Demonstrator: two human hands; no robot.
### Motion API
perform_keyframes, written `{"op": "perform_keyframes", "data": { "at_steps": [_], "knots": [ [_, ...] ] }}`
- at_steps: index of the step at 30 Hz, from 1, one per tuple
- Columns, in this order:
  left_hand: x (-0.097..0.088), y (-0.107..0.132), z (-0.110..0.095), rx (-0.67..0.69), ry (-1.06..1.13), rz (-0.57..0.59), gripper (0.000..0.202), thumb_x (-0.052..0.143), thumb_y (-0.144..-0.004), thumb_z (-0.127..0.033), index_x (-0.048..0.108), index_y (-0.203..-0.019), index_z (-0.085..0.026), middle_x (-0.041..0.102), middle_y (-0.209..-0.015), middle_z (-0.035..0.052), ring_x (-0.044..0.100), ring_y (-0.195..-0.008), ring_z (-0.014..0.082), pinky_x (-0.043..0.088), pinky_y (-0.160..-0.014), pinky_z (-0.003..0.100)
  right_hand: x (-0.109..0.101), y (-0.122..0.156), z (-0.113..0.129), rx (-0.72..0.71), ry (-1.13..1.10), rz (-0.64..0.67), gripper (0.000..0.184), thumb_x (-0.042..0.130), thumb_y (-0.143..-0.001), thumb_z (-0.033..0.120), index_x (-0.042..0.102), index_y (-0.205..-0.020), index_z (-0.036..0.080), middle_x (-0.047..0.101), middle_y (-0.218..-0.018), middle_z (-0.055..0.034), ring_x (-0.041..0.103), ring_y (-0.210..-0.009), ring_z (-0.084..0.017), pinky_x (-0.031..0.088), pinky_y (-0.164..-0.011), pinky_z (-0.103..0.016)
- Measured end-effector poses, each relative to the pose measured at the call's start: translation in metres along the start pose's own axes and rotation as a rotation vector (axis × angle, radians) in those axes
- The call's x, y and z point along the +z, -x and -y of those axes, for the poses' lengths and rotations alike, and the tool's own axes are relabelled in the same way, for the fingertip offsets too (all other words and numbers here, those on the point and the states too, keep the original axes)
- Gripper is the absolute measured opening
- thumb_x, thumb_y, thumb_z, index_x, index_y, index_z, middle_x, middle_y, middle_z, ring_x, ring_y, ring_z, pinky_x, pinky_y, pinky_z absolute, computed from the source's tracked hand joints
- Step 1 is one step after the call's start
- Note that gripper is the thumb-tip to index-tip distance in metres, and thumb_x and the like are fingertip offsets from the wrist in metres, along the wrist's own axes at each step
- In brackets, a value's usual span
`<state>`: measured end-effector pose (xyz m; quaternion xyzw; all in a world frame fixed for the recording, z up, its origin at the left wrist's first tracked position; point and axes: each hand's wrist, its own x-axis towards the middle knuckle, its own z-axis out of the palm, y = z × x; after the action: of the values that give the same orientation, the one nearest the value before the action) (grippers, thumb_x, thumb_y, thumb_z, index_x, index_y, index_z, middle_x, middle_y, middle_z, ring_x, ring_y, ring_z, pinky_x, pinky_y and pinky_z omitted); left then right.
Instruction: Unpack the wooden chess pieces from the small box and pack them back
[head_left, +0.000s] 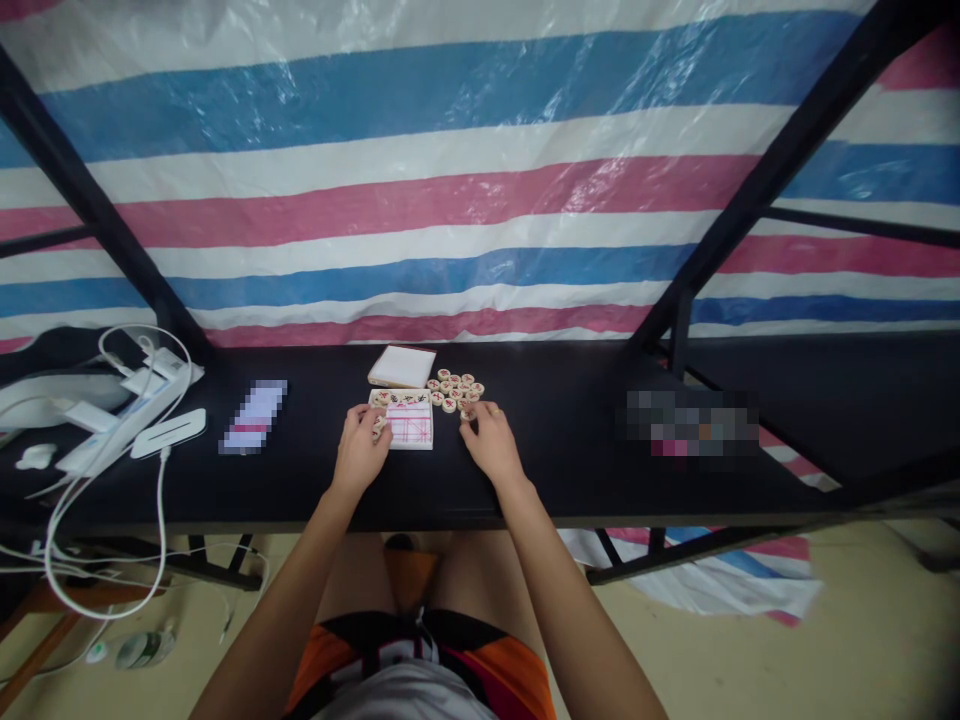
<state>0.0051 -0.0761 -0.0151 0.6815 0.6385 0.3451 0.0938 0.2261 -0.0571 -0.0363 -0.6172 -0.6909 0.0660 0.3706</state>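
A white open box (430, 442) holds several round xiangqi pieces (400, 398) along its far side and a folded paper board with pink grid lines (409, 424). My left hand (362, 445) is at the box's left edge, its fingers curled around xiangqi pieces (379, 428) there; the fingers partly hide them. To the right of the box, several loose pieces with red characters (454, 386) lie in a cluster. My right hand (491, 440) is at the near edge of this cluster, thumb and fingers closed on one xiangqi piece (466, 413).
Behind the box lies its lid (403, 366) on the black table (570, 470). A blurred phone (255, 416) is at left, beside a white power strip (142, 400) with cables and a white device (169, 433). Blurred items (690, 425) lie at right. Striped sheeting (450, 180) hangs behind.
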Motion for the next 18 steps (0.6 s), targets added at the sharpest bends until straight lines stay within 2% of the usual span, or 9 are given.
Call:
{"op": "perform_keyframes", "data": {
  "at_steps": [3, 6, 7, 9, 11, 12, 15, 18],
  "knots": [
    [0.0, 0.0, 0.0, 0.006, 0.005, -0.002, 0.028, 0.049, -0.084, -0.03, 0.06, -0.108, -0.019, 0.048, -0.118, 0.0111, 0.053, -0.109, 0.0245, 0.045, -0.093, 0.039, -0.01, 0.001, -0.003, -0.012, -0.014, -0.067, 0.025, 0.046, -0.084, 0.023, 0.06, -0.103, 0.018, 0.057, -0.105, -0.0101, 0.052, -0.095, -0.022, 0.043, -0.085, -0.035],
    [-0.001, 0.0, 0.001, 0.014, 0.0, -0.001, 0.028, 0.049, -0.084, -0.029, 0.06, -0.108, -0.019, 0.048, -0.118, 0.0111, 0.053, -0.109, 0.0244, 0.046, -0.093, 0.039, -0.037, 0.008, -0.027, 0.055, 0.103, -0.184, 0.032, 0.045, -0.084, 0.026, 0.058, -0.111, 0.014, 0.058, -0.107, -0.0132, 0.052, -0.099, -0.025, 0.041, -0.088, -0.038],
    [-0.001, 0.0, 0.001, 0.017, -0.006, 0.002, 0.028, 0.049, -0.084, -0.029, 0.06, -0.108, -0.019, 0.048, -0.118, 0.011, 0.052, -0.109, 0.0246, 0.046, -0.093, 0.04, -0.049, 0.012, -0.04, 0.129, 0.181, -0.228, 0.035, 0.045, -0.084, 0.027, 0.057, -0.114, 0.013, 0.058, -0.107, -0.015, 0.052, -0.1, -0.027, 0.041, -0.087, -0.04],
    [-0.001, 0.0, 0.0, 0.024, -0.021, 0.008, 0.028, 0.049, -0.084, -0.029, 0.06, -0.108, -0.019, 0.049, -0.118, 0.0112, 0.052, -0.11, 0.0254, 0.045, -0.094, 0.04, -0.075, 0.02, -0.07, 0.366, 0.36, -0.293, 0.047, 0.046, -0.084, 0.032, 0.05, -0.124, 0.008, 0.058, -0.105, -0.0196, 0.054, -0.097, -0.031, 0.042, -0.082, -0.043],
    [-0.001, 0.0, 0.0, 0.021, -0.034, 0.012, 0.029, 0.049, -0.084, -0.03, 0.061, -0.108, -0.019, 0.048, -0.119, 0.0113, 0.051, -0.111, 0.0262, 0.045, -0.094, 0.041, -0.098, 0.028, -0.098, 0.568, 0.498, -0.307, 0.062, 0.049, -0.082, 0.039, 0.04, -0.132, 0.003, 0.057, -0.107, -0.025, 0.054, -0.096, -0.037, 0.043, -0.076, -0.046],
    [-0.001, 0.0, -0.001, 0.016, -0.038, 0.013, 0.029, 0.048, -0.084, -0.03, 0.061, -0.108, -0.019, 0.048, -0.119, 0.0114, 0.051, -0.111, 0.0263, 0.045, -0.095, 0.041, -0.107, 0.031, -0.109, 0.624, 0.54, -0.303, 0.069, 0.049, -0.082, 0.042, 0.035, -0.135, 0.001, 0.056, -0.108, -0.0271, 0.055, -0.097, -0.038, 0.043, -0.075, -0.047],
    [-0.001, 0.0, -0.001, 0.009, -0.039, 0.015, 0.029, 0.049, -0.084, -0.029, 0.061, -0.109, -0.019, 0.048, -0.12, 0.0113, 0.051, -0.111, 0.0259, 0.045, -0.095, 0.04, -0.124, 0.034, -0.127, 0.679, 0.598, -0.261, 0.076, 0.047, -0.083, 0.049, 0.03, -0.138, -0.001, 0.056, -0.11, -0.0294, 0.055, -0.099, -0.041, 0.043, -0.073, -0.047],
    [0.0, 0.0, 0.0, 0.011, -0.035, 0.008, 0.029, 0.05, -0.084, -0.028, 0.061, -0.109, -0.019, 0.048, -0.119, 0.0108, 0.052, -0.111, 0.0247, 0.045, -0.095, 0.039, -0.129, 0.035, -0.127, 0.658, 0.605, -0.269, 0.077, 0.044, -0.084, 0.052, 0.029, -0.139, 0.0, 0.057, -0.11, -0.0286, 0.056, -0.097, -0.041, 0.043, -0.071, -0.045]
  ]
}}
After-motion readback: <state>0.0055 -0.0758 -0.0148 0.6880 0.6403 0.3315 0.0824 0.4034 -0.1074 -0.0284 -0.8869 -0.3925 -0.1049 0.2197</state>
